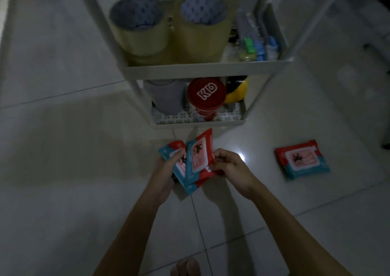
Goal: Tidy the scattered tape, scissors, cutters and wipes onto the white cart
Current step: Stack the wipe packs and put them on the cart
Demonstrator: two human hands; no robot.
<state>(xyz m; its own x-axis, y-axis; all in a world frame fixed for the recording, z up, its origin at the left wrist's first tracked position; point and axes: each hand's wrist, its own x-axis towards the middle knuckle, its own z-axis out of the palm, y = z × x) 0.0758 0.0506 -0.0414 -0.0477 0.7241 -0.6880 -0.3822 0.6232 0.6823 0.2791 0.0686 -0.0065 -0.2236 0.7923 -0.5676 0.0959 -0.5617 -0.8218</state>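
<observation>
A pale tiled floor [63, 170] fills the dim view, with a white cart [209, 70] standing on it at the top centre. The cart's upper shelf carries two large rolls of tape: a left roll [138, 29] and a right roll [203, 28], side by side and upright on their flat faces. Just beside the right roll, at the shelf's right end, lies a cluster of cutters [256, 39] with green and blue parts; their exact number cannot be told. The lower shelf holds a grey container [165, 96], a tub with a red lid [205, 98] and a yellow and black object [236, 91]. In front of the cart, the left hand [166, 174] and the right hand [230, 168] both grip a fanned bunch of red and blue wipe packs [196, 164], held above the floor. A further wipe pack [301, 159] lies flat on the floor, well apart to the right. Toes [185, 267] show at the bottom edge.
</observation>
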